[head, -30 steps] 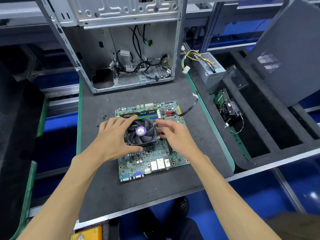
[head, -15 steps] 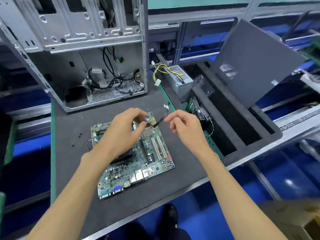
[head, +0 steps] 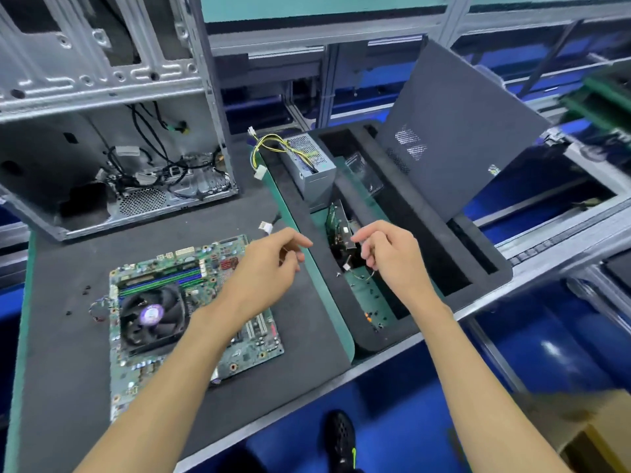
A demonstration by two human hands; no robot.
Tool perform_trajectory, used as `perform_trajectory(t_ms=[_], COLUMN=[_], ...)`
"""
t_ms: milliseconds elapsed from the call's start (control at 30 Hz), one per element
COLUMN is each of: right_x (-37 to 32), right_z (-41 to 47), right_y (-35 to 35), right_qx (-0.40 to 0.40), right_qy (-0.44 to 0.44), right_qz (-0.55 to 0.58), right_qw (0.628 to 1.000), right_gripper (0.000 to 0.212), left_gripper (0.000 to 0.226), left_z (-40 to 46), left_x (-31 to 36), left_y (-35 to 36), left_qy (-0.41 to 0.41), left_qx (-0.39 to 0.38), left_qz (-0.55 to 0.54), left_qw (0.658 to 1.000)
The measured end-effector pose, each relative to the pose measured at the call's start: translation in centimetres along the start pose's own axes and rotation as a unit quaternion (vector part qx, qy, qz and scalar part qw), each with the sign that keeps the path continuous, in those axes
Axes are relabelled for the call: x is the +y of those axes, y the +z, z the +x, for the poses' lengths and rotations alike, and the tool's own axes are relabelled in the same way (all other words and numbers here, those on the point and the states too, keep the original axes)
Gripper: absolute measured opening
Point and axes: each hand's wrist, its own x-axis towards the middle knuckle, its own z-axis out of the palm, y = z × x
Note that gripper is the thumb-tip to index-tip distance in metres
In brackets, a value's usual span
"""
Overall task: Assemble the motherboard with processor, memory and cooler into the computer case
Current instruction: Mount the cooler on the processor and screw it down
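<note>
My left hand (head: 269, 264) has its fingers loosely curled, thumb and forefinger drawn toward each other; whether they pinch a thin wire I cannot tell, as that part is blurred. My right hand (head: 386, 257) is likewise curled, fingertips near the thumb, and again I cannot tell if it holds anything. Both hover apart from each other over the seam between the dark grey foam tabletop (head: 68, 336) and the black foam tray with long slots (head: 426, 233) on my right. The green motherboard with its black round-fanned cooler (head: 152, 319) and green memory sticks lies flat on the tabletop, below and to the left of my left hand, which is the nearer one; my left forearm crosses over its right half. Its long axis runs roughly away from me, toward the open silver steel computer case (head: 102, 138) standing just beyond it, cavity facing me, with black cables bunched at the bottom. I judge the coming move turns on lifting the board forward into that opening; the strip of tabletop between board and case is short. A white-ended black cable (head: 266, 227) lies near the board's far right corner and could snag.
</note>
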Motion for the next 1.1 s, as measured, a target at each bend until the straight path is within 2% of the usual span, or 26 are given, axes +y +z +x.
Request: perform_trajectory(t_ms=[133, 267, 400, 467, 667, 867, 967, 1100], right_x=[4.2, 8.6, 11.1, 11.7, 13.4, 14.2, 14.2, 13.3], right_z=[1.8, 2.8, 3.1, 3.3, 3.5, 3.5, 3.6, 4.3], right_y=[-1.8, -2.1, -0.8, -0.2, 1.1, 1.4, 1.0, -0.2], right_qx=[-0.11, -0.231, -0.296, -0.307, -0.304, -0.314, -0.307, -0.269], right_qy=[0.059, 0.129, 0.147, 0.144, 0.146, 0.162, 0.18, 0.204], right_qz=[-0.121, -0.229, -0.295, -0.324, -0.348, -0.337, -0.304, -0.211], right_qw=[0.985, 0.937, 0.896, 0.883, 0.875, 0.873, 0.884, 0.917], right_gripper=[0.029, 0.016, 0.012, 0.014, 0.03, 0.019, 0.016, 0.024], left_gripper=[0.032, 0.032, 0.03, 0.028, 0.032, 0.031, 0.034, 0.036], left_z=[1.5, 2.3, 2.1, 1.9, 1.1, 0.3, 0.2, 0.0], left_x=[0.0, -0.2, -0.8, -1.1, -2.2, -3.1, -3.3, -3.1], left_y=[3.2, 5.9, 7.7, 8.3, 8.9, 9.1, 9.4, 10.0], left_qy=[-0.036, -0.073, -0.097, -0.111, -0.135, -0.146, -0.145, -0.144], left_qx=[-0.002, 0.008, 0.023, 0.031, 0.046, 0.047, 0.052, 0.05], left_qz=[0.019, 0.037, 0.039, 0.035, 0.026, 0.031, 0.025, 0.022], left_qw=[0.999, 0.997, 0.994, 0.993, 0.989, 0.988, 0.988, 0.988])
